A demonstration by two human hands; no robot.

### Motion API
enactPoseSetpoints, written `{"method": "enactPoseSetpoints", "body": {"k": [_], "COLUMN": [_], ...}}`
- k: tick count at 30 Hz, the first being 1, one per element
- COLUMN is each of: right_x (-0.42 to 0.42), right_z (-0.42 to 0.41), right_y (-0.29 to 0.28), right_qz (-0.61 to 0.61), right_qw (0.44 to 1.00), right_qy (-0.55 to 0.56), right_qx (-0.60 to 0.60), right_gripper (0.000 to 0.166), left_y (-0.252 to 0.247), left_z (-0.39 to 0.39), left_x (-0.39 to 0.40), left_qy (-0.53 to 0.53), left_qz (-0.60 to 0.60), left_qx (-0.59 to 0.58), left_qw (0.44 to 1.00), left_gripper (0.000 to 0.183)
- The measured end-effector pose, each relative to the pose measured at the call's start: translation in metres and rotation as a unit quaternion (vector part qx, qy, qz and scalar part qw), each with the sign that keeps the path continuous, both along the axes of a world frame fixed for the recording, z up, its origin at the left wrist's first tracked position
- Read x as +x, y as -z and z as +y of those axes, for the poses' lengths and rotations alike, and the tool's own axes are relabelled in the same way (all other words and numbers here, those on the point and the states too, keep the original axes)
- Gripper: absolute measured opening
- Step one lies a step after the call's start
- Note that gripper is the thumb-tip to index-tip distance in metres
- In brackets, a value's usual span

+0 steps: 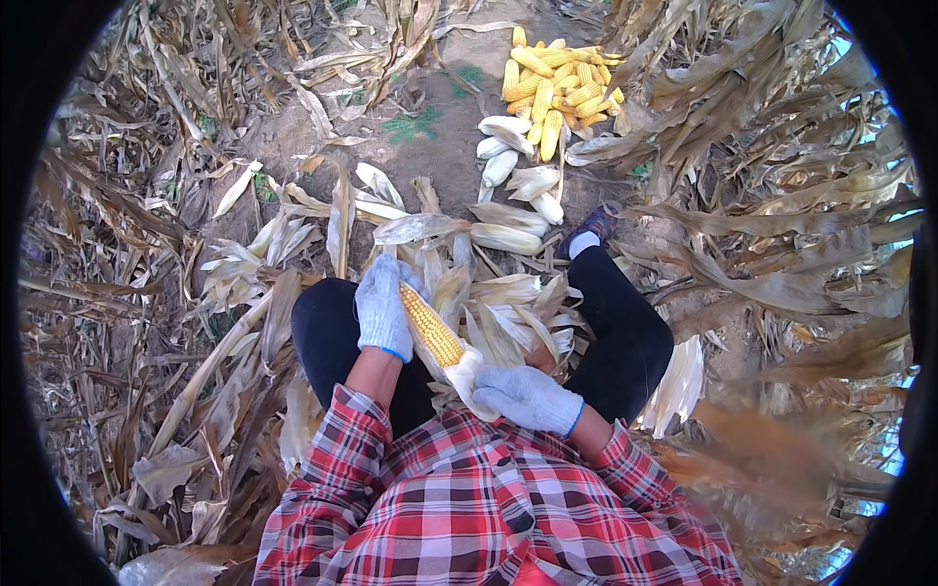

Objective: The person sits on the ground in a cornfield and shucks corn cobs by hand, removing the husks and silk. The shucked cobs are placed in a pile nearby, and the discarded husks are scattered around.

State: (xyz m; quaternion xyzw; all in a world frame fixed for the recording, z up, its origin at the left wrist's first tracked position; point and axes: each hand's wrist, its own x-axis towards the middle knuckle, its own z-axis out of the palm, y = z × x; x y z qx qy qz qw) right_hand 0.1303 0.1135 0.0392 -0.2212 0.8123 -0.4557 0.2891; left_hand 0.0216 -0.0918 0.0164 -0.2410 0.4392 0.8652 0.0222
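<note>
An ear of corn (434, 326) lies slantwise between my two gloved hands, its yellow kernels bare along the upper side. My left hand (385, 308), in a white knit glove with a blue cuff edge, grips the ear's far end. Pale husk (465, 372) is peeled down around the near end. My right hand (527, 399), gloved alike, is closed on that husk; its fingertips are partly hidden. Beyond my hands are several ears still in pale husk (506, 238) on the ground.
A heap of husked yellow ears (560, 84) lies on bare soil (458, 165) ahead and to the right. Loose husks (513, 322) litter the ground between my bent legs. Dry corn stalks and leaves (791, 242) crowd in on the right, and more dry stalks (212, 366) lie at left.
</note>
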Motion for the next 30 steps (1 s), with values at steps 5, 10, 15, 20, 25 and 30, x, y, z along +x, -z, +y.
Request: {"method": "enactPoseSetpoints", "body": {"k": [5, 10, 15, 20, 25, 30], "right_x": [0.018, -0.018, -0.050, -0.045, -0.041, -0.040], "right_z": [0.045, 0.043, -0.011, -0.024, -0.018, -0.013], "right_y": [0.014, -0.024, -0.028, 0.002, -0.006, 0.027], "right_qz": [-0.116, 0.041, 0.079, -0.054, -0.167, -0.100], "right_qw": [0.971, 0.954, 0.966, 0.944, 0.908, 0.887], "right_qy": [0.201, 0.297, 0.245, 0.269, 0.287, 0.346], "right_qx": [-0.048, 0.011, 0.016, -0.181, -0.255, -0.290], "right_gripper": [0.013, 0.027, 0.065, 0.065, 0.066, 0.066], "left_y": [-0.015, -0.025, -0.041, -0.012, -0.007, 0.005], "left_z": [-0.015, 0.009, 0.040, 0.027, 0.025, 0.053], "left_x": [-0.053, -0.041, -0.011, -0.011, -0.009, -0.015], "left_qy": [-0.018, 0.075, 0.078, 0.120, 0.144, 0.035], "left_qz": [0.137, 0.166, 0.031, -0.015, -0.039, -0.109], "left_qx": [0.082, -0.107, 0.114, 0.102, 0.206, 0.122], "left_qw": [0.987, 0.977, 0.990, 0.987, 0.967, 0.986], "left_gripper": [0.023, 0.030, 0.034, 0.037, 0.039, 0.038]}}
